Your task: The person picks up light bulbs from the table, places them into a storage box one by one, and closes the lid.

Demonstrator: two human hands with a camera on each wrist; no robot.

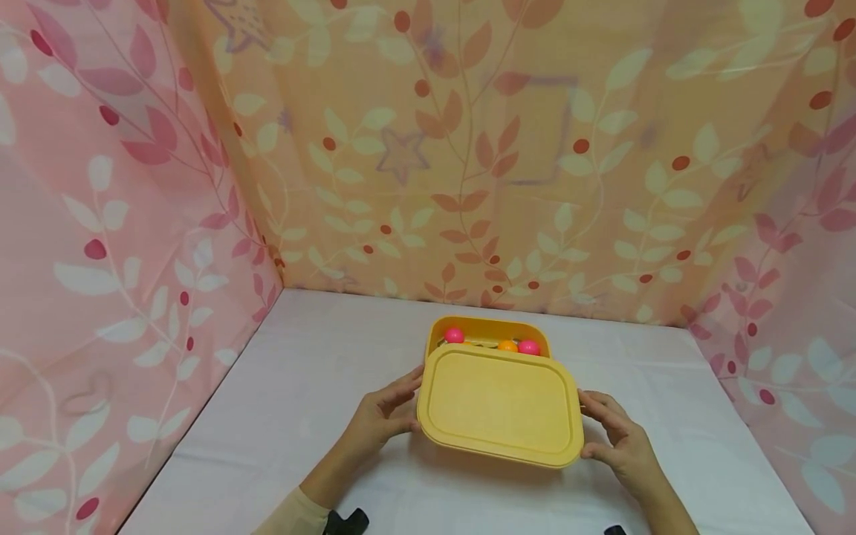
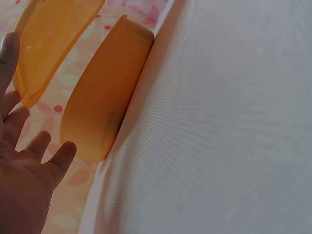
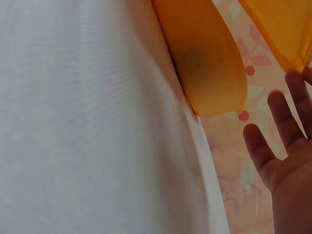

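A pale yellow lid (image 1: 501,405) is held up between my two hands, tilted, with its flat top towards the head camera. My left hand (image 1: 380,422) grips the lid's left edge with thumb and fingertips. On the opposite edge, the thumb and fingers of my right hand (image 1: 623,444) hold it. Behind and below the lid stands an orange-yellow plastic box (image 1: 493,327), partly covered from view. Pink balls (image 1: 454,336) and an orange ball (image 1: 507,345) show inside it. Both wrist views show a gap between the lid (image 2: 51,46) and the box (image 2: 109,92).
A white cloth (image 1: 321,349) covers the table under the box. Patterned curtains with leaves and berries (image 1: 461,163) hang at the back and on both sides. Black straps or mounts (image 1: 346,521) sit at the wrists.
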